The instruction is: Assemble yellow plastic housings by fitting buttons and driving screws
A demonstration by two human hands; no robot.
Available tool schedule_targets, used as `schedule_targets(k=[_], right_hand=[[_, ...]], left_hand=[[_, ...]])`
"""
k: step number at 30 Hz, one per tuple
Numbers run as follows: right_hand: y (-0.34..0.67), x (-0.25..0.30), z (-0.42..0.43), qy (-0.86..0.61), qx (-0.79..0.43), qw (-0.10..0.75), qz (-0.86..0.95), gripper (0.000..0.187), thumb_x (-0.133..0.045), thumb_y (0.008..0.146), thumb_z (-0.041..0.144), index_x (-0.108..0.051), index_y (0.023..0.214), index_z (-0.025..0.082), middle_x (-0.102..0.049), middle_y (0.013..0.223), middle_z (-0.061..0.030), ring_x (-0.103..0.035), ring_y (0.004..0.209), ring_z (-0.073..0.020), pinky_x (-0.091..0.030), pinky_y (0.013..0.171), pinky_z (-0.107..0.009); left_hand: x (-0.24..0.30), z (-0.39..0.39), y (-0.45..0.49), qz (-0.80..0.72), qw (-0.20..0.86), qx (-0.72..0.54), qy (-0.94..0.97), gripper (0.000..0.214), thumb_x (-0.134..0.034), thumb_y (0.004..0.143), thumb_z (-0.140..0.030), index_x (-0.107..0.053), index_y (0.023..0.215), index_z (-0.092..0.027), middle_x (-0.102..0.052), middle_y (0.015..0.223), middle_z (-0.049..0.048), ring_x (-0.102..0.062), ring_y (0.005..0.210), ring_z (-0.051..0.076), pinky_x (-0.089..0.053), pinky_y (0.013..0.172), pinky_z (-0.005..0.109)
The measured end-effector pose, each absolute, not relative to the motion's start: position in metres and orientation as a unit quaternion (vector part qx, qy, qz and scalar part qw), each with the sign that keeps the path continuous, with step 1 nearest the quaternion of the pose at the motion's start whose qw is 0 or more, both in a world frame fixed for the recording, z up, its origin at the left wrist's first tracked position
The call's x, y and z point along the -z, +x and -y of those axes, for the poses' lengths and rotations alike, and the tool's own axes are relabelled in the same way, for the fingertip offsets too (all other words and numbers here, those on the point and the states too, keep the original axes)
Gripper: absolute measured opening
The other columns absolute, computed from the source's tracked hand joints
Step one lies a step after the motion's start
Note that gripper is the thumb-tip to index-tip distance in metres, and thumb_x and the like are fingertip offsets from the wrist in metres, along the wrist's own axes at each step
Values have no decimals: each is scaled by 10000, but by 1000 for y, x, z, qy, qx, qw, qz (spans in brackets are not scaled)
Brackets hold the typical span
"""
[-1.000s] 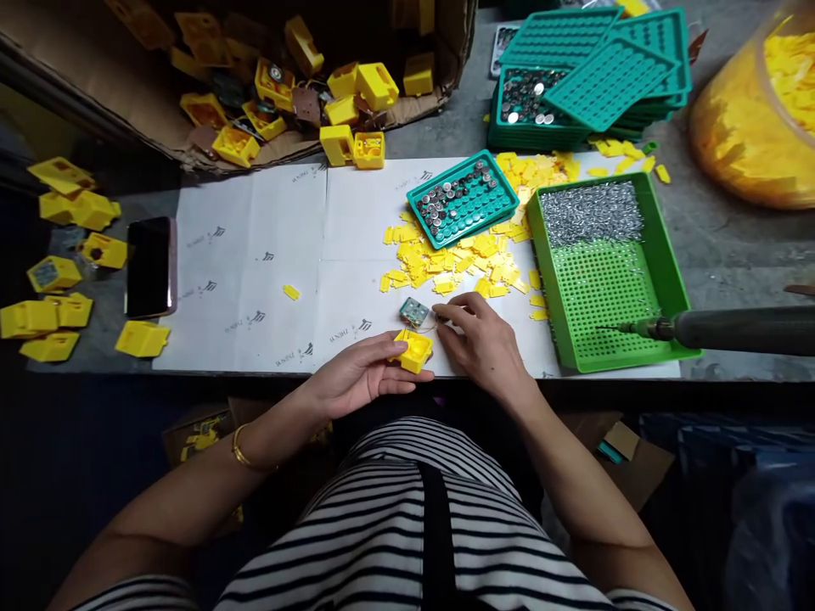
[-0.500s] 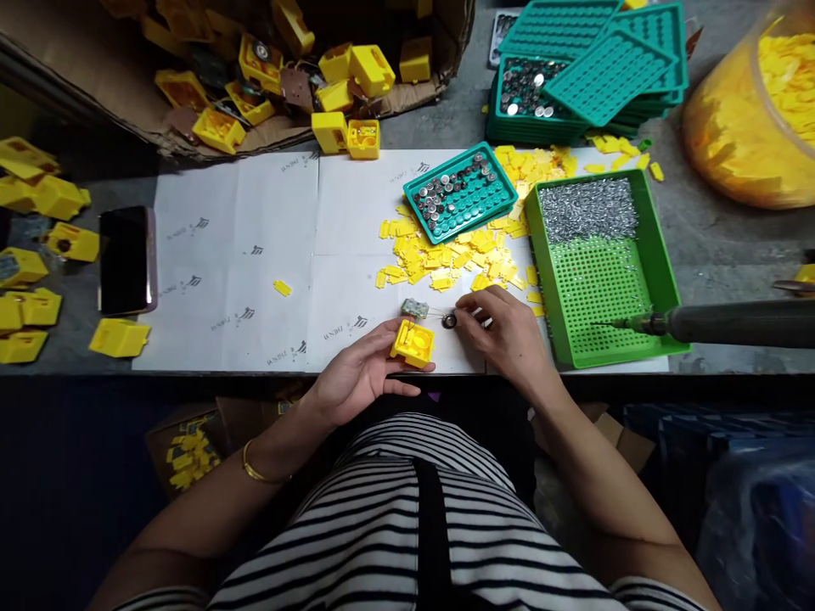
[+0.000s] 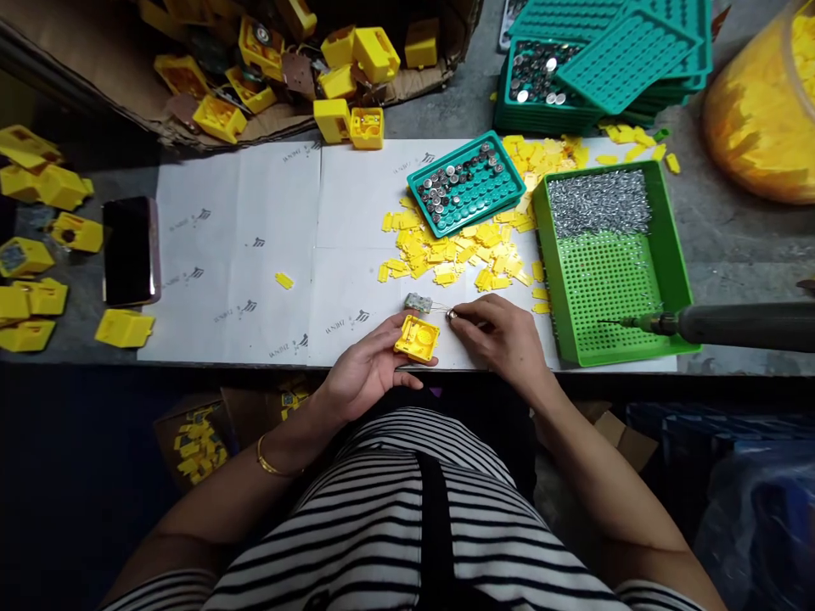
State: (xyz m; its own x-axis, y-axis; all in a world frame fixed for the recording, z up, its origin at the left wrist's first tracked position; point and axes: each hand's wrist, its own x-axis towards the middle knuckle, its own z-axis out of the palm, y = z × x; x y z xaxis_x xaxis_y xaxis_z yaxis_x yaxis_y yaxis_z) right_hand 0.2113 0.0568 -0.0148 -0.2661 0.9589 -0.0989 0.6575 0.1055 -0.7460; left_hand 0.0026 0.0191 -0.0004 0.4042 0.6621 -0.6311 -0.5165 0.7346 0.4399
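My left hand point(image 3: 369, 367) grips a small yellow plastic housing point(image 3: 417, 339), its hollow side facing up, near the table's front edge. Just above the housing is a small circuit board point(image 3: 418, 302), with thin wires running right from it. Those wires lead to a small round metal speaker point(image 3: 451, 315), pinched between the thumb and fingertips of my right hand point(image 3: 503, 335). Behind both hands, flat yellow plastic pieces point(image 3: 446, 251) lie in a loose pile. A teal tray point(image 3: 474, 222) of round metal parts rests on that pile.
To the right stands a green basket point(image 3: 668, 246) of small metal screws, with a screwdriver point(image 3: 732, 325) reaching over it. A phone point(image 3: 131, 252) and yellow housings point(image 3: 124, 327) lie at left. Behind are a cardboard box point(image 3: 273, 127), stacked teal trays point(image 3: 541, 114) and a tub point(image 3: 757, 127).
My right hand has turned the small speaker from lying face up to a tilted position. The housing in my left hand has shifted and tilted slightly. The whole view has moved a little.
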Motion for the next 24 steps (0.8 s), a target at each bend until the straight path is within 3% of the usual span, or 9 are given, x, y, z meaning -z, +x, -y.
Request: schedule_targets(k=[5,13,24], right_hand=[[208,1,-59,-517,-519,281,620,215,-699,804,363,-735,902,175,-717,867,-49,-656,769,-157,-509,684,-269],[199,-23,-53,-474,-426,182,749,159,-618,884,258,-719,992,200,-682,909,-42,-610,741,-126,-419,631,-239],[195,-39,-66,-484,-369,60,791,59,-636,839,178,-680,866,205,-675,850,-14,-589,725,-138,-362,637,-250]], left_hand=[[-1,-19,7,-428,822,-354,126,382,-467,930,-262,-490,1309,-220,-618,1137,98,-687,829,190,-562,514,239],[2,-24,7,-447,807,-349,165,328,-482,931,-368,-560,1197,-193,-614,968,70,-626,694,142,-452,390,169],[2,-21,13,-480,763,-371,223,380,-580,870,-351,-599,1201,-167,-637,1016,81,-605,756,152,-497,482,214]])
